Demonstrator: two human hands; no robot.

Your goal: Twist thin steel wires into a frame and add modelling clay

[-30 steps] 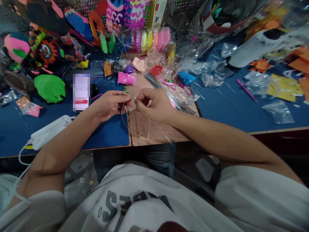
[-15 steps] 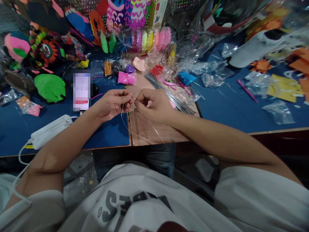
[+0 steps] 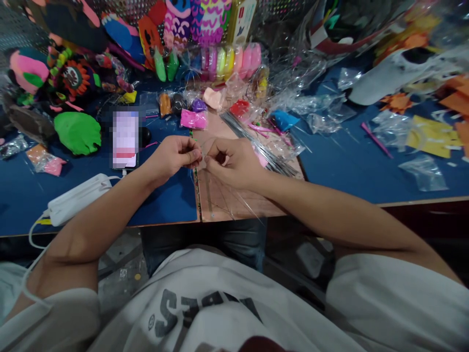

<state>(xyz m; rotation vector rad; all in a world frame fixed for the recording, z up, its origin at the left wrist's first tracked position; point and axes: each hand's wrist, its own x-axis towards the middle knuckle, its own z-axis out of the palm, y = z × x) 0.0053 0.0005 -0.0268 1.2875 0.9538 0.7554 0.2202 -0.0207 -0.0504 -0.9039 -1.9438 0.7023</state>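
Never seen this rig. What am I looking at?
No robot: a person works bare-handed, and every picture comes from one head-worn camera looking forward and down. The left hand and right hand, fingertips pinched, seem to hold a thin pale strand, too blurred to trace. Below are a blue tabletop and a pinkish-brown board. On the board lies a bundle of thin grey metal wires; farther left sit a lit phone and a flat green clay-like piece.

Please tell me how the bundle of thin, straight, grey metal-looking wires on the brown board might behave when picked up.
The bundle of thin grey wires would probably feel springy, its long strands lying nearly straight. It may fan apart, as no tie shows.
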